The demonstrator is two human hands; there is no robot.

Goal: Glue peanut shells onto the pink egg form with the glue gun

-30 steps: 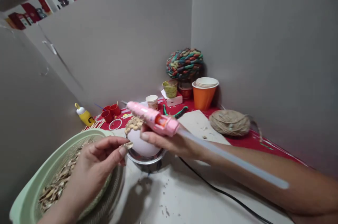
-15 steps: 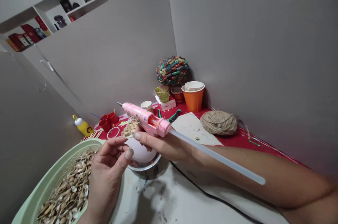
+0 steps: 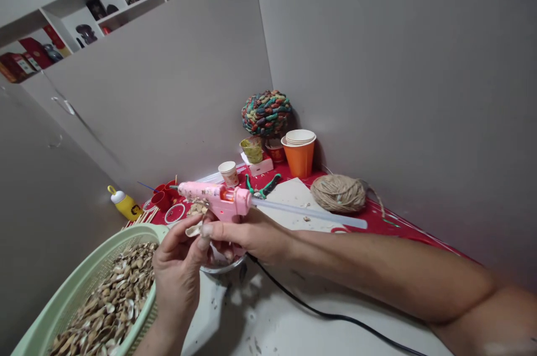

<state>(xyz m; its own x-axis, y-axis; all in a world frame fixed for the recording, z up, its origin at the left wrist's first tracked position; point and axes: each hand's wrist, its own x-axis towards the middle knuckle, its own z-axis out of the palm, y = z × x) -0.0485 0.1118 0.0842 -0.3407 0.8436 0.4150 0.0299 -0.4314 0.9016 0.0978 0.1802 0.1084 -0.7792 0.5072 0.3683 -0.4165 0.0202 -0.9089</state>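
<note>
My right hand [image 3: 251, 236] is wrapped round the handle of a pink hot glue gun [image 3: 213, 195], its nozzle pointing left. A long translucent glue stick [image 3: 310, 213] sticks out of its back end. Between the fingertips of my left hand [image 3: 178, 266] is a small pale shell [image 3: 193, 230]. The right thumb reaches over to the shell's right end and seems to touch it. Below the hands, mostly hidden, is a metal bowl [image 3: 224, 269]; the balloon-like white ball on it is largely covered. A black cord [image 3: 319, 314] runs from the gun.
At left stands a green basket [image 3: 140, 230] full of brown shells [image 3: 104, 305]. Behind are red cups [image 3: 160, 199], a paper cup [image 3: 229, 172], green-handled pliers [image 3: 264, 191], an orange cup [image 3: 298, 157], a twine ball [image 3: 339, 194] and a colourful ball [image 3: 267, 113].
The glue gun has tilted down to nearly level and its nozzle has moved lower left. Both hands have come closer together, and the shell now shows plainly between the fingers.
</note>
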